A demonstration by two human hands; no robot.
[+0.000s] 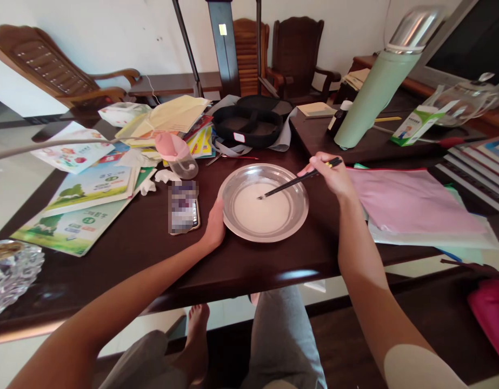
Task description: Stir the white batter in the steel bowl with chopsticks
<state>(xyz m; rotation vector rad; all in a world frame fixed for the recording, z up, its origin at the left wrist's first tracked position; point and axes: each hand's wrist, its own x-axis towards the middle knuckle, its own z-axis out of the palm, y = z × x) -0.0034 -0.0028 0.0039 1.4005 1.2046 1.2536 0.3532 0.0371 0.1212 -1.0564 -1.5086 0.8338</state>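
A shallow metal bowl (292, 183) sits on the dark wooden table (152, 254) in front of me, holding white liquid (262, 212). My right hand (332, 173) is closed around black chopsticks (300, 179), whose tips dip into the liquid near the bowl's middle. My left hand (215, 224) rests against the bowl's left rim, fingers curled along its edge. A phone (183, 206) lies flat just left of that hand.
Picture books (91, 186) and papers cover the left of the table, with a pink-lidded cup (178, 154) and a black tray (249, 125) behind the bowl. A green thermos (374, 92), pink folder (411, 200), glass ashtray (10, 270) and wooden chairs (298, 48) surround.
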